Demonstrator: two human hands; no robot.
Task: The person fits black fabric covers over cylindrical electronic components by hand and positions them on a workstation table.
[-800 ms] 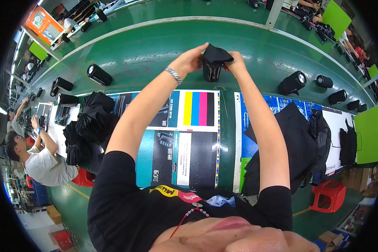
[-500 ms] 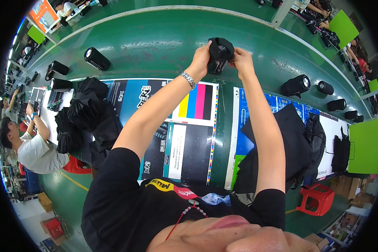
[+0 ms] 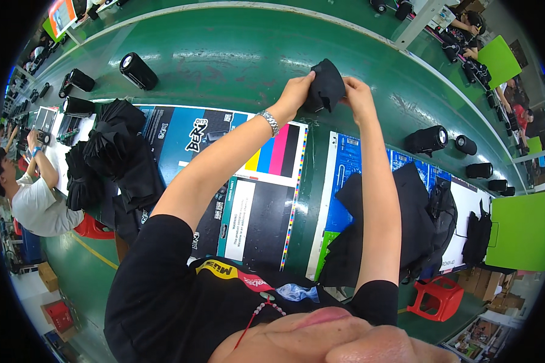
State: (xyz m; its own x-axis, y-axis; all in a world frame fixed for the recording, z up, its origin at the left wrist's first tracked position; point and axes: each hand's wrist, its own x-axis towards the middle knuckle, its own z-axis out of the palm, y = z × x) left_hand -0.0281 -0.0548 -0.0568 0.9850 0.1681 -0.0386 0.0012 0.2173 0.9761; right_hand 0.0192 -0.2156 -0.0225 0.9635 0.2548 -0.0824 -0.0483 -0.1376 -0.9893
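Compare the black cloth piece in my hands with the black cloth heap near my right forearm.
The cloth piece is held between the left hand and right hand; the heap lies on the blue printed sheet. The cloth piece looks small, while the heap spreads far wider. Both are black.

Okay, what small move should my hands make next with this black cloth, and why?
Probably ease the black cloth further down: the left hand and right hand are at its opposite sides, and part of the dark object beneath shows below its edge.
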